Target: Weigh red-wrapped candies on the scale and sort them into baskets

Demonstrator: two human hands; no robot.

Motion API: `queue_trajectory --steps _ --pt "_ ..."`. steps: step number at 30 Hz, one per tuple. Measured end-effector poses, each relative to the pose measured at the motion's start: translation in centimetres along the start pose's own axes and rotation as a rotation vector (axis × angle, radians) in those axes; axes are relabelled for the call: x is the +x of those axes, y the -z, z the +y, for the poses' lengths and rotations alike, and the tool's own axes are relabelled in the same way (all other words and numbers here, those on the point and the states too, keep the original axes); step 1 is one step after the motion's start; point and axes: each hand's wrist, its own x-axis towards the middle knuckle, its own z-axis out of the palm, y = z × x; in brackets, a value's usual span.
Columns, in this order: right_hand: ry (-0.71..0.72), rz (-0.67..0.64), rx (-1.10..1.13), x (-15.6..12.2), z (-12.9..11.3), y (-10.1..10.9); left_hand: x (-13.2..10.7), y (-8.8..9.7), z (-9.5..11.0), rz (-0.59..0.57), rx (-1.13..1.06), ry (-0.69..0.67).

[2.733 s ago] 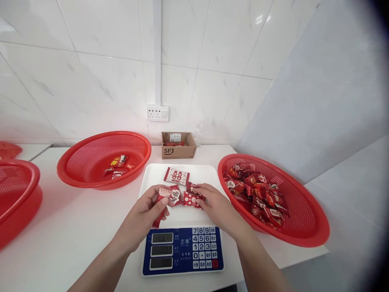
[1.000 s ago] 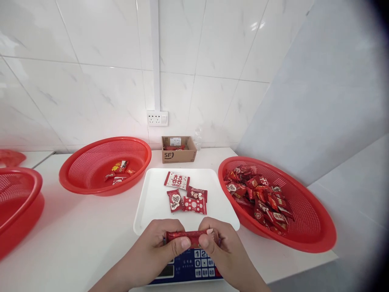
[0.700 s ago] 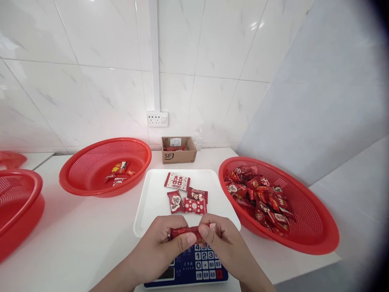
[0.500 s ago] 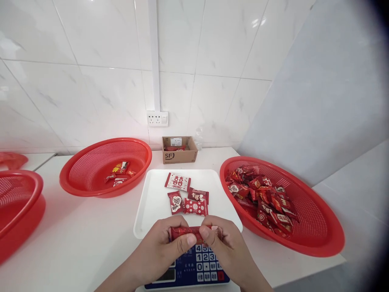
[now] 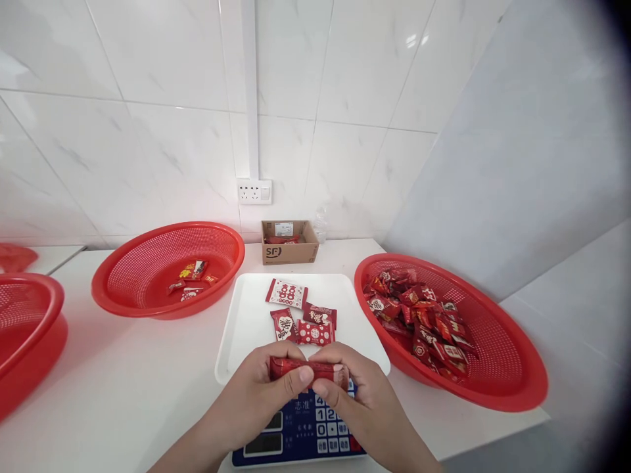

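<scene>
My left hand (image 5: 266, 387) and my right hand (image 5: 352, 387) both grip one long red candy packet (image 5: 320, 372), held level with the thumbs on its near side. Beneath it is a blue-fronted weighing scale (image 5: 296, 437) with number keys and dark displays, partly covered by my hands. On the scale's white tray (image 5: 241, 328), just beyond my fingers, lie several small packets: a white and red packet (image 5: 286, 293), a dark red packet (image 5: 320, 315), a red packet with a pale heart (image 5: 284, 324) and a dotted red packet (image 5: 315, 333).
At the right stands a red mesh basket (image 5: 513, 335) with many red packets (image 5: 424, 322). A second red basket (image 5: 123, 276) at the back left holds several packets, and part of another basket (image 5: 34, 341) shows at the left edge. A small cardboard box (image 5: 290, 253) sits by the wall.
My right hand has shifted its hold on the red candy packet, its thumb now lower, so more of the packet's right end shows. The things on the tray have stayed in place.
</scene>
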Motion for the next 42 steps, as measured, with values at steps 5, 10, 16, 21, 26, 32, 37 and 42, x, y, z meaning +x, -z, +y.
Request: queue_trajectory --steps 5,10,16,21,26,32,37,42 --pt "-0.052 -0.027 0.031 0.1 -0.2 -0.3 -0.1 -0.3 -0.2 -0.032 -0.017 0.040" --pt "0.030 0.023 -0.068 0.2 -0.2 -0.7 -0.2 -0.3 -0.4 -0.021 0.027 0.034" --pt "0.126 0.065 -0.167 0.0 0.3 -1.2 -0.6 -0.1 -0.3 -0.031 0.073 -0.035" --pt "0.139 0.108 -0.197 -0.2 0.3 -1.2 -0.8 -0.1 -0.3 -0.032 0.090 -0.031" --pt "0.105 0.143 -0.114 -0.4 0.5 -1.0 -0.8 -0.1 -0.4 -0.014 0.024 -0.075" --pt "0.064 0.053 -0.125 -0.5 0.1 -0.4 -0.8 -0.1 -0.6 0.051 0.049 -0.073" --pt "0.114 0.072 -0.182 -0.2 0.1 -0.3 -0.8 -0.4 -0.2 0.079 0.096 -0.066" --pt "0.195 0.094 -0.231 0.1 0.4 -0.5 -0.5 -0.3 -0.2 0.138 0.167 -0.065"
